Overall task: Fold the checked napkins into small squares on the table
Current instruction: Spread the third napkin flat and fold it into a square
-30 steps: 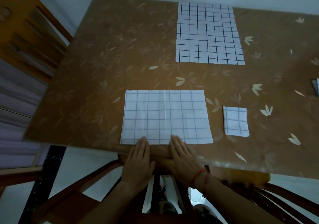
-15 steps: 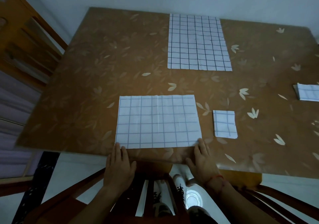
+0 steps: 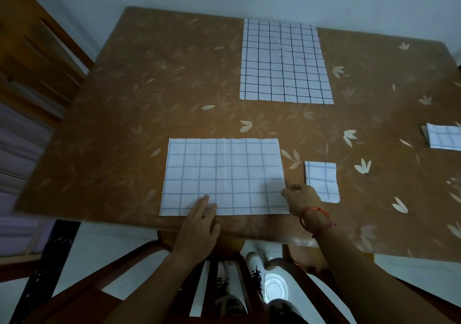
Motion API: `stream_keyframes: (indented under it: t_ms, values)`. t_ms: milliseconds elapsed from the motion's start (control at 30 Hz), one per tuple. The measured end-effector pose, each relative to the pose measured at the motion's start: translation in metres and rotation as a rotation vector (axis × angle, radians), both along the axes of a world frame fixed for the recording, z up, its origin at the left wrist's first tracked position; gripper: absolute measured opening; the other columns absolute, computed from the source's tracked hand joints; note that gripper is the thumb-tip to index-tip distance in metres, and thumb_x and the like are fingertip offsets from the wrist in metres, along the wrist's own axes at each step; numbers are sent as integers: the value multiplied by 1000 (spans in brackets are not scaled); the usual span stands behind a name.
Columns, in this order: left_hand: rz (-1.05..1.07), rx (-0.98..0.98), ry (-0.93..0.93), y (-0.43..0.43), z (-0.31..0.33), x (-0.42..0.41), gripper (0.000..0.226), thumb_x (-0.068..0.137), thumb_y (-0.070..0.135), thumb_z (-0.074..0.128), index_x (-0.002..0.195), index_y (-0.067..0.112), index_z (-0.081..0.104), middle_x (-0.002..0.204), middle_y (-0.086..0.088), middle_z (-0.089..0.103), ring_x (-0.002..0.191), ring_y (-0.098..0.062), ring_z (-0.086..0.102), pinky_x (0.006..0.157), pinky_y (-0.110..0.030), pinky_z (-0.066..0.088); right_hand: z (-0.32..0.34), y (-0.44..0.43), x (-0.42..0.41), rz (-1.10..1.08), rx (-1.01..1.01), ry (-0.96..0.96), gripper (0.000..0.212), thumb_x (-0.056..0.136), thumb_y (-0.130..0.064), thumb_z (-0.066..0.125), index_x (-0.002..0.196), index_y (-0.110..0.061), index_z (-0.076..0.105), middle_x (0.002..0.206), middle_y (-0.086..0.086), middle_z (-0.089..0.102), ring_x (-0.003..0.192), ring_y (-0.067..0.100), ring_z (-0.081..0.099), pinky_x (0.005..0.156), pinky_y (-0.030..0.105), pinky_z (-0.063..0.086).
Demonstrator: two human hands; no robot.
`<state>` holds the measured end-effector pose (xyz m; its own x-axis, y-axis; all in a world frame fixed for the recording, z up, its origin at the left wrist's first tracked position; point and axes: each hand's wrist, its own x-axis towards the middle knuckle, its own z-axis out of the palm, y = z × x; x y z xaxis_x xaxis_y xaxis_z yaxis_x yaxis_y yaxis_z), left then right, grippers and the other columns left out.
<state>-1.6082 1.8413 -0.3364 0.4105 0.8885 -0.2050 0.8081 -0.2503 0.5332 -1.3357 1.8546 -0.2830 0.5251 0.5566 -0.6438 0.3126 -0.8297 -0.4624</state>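
Head view: left hand (image 3: pixel 199 226) grip open, fingers flat on near edge of half-folded napkin (image 3: pixel 224 176). Right hand (image 3: pixel 303 197) at that napkin's right near corner; grip blurred, cannot tell if pinching. Four checked napkins on table (image 3: pixel 149 99): half-folded one near centre, unfolded napkin (image 3: pixel 284 61) far, small folded square (image 3: pixel 321 180) just right of the right hand, folded stack (image 3: pixel 444 139) cut off at right edge.
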Motion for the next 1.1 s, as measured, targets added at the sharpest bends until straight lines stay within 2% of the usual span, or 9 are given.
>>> stream_keyframes:
  t_ms: [133, 233, 333, 467, 600, 733, 867, 967, 1100]
  values:
    - [-12, -10, 9, 0, -5, -1, 55, 97, 29, 50, 147, 10, 36, 160, -4, 13, 148, -17, 5, 119, -34, 14, -4, 3, 3, -39, 36, 20, 23, 83, -32, 63, 100, -15, 64, 94, 12, 67, 89, 34, 65, 86, 48, 55]
    - [-8, 3, 6, 0, -7, -2, 55, 96, 29, 50, 146, 10, 37, 160, -6, 15, 147, -18, 7, 118, -33, 14, -7, 5, 4, -78, 70, 66, 25, 82, -33, 63, 82, -9, 68, 77, 13, 67, 77, 32, 65, 80, 46, 57]
    - [-2, 2, -8, 0, -7, -1, 55, 95, 29, 50, 145, 9, 39, 159, -7, 17, 147, -19, 8, 118, -36, 17, -11, 7, 4, -110, 89, 91, 27, 80, -36, 65, 64, -14, 63, 69, 11, 63, 73, 31, 63, 78, 44, 55]
    - [-4, 10, -20, 0, -7, -1, 56, 95, 29, 48, 146, 10, 38, 159, -6, 16, 146, -16, 5, 117, -31, 12, -12, 11, 1, -168, 67, 151, 28, 76, -37, 71, 67, -11, 65, 74, 11, 62, 86, 38, 65, 73, 51, 58]
    - [-1, 7, -35, 0, -6, -2, 55, 96, 25, 53, 146, 11, 37, 160, -4, 14, 145, -12, 1, 116, -27, 6, -13, 16, -3, -180, 49, 216, 38, 80, -34, 71, 102, -4, 63, 99, 11, 58, 93, 34, 59, 48, 33, 57]
    - [-7, -14, -16, 1, -3, -2, 56, 94, 25, 55, 145, 10, 38, 159, -6, 16, 147, -18, 7, 119, -35, 14, -13, 20, -2, -132, 50, 185, 22, 78, -24, 75, 70, -8, 63, 72, 12, 61, 60, 26, 58, 49, 28, 49]
    - [-50, 38, 87, 4, -4, 2, 74, 80, 31, 68, 142, 4, 40, 153, -17, 29, 143, -31, 23, 113, -48, 30, -3, 16, -6, -151, 51, 269, 17, 78, -14, 73, 69, -3, 63, 54, 11, 62, 40, 21, 57, 41, 22, 46]
    - [-53, 77, 67, 3, 3, 26, 80, 77, 37, 70, 143, 4, 38, 153, -17, 30, 142, -31, 26, 113, -45, 31, 4, 6, -14, -152, 45, 344, 19, 78, -18, 73, 78, 0, 67, 53, 15, 67, 45, 25, 60, 48, 26, 49]
    - [-32, -10, 51, 0, 17, 70, 74, 90, 41, 51, 151, 14, 21, 159, -8, 14, 146, -24, 11, 117, -40, 20, 12, -6, -30, -135, 77, 411, 21, 77, -17, 74, 82, 2, 69, 66, 21, 66, 52, 29, 57, 51, 31, 49]
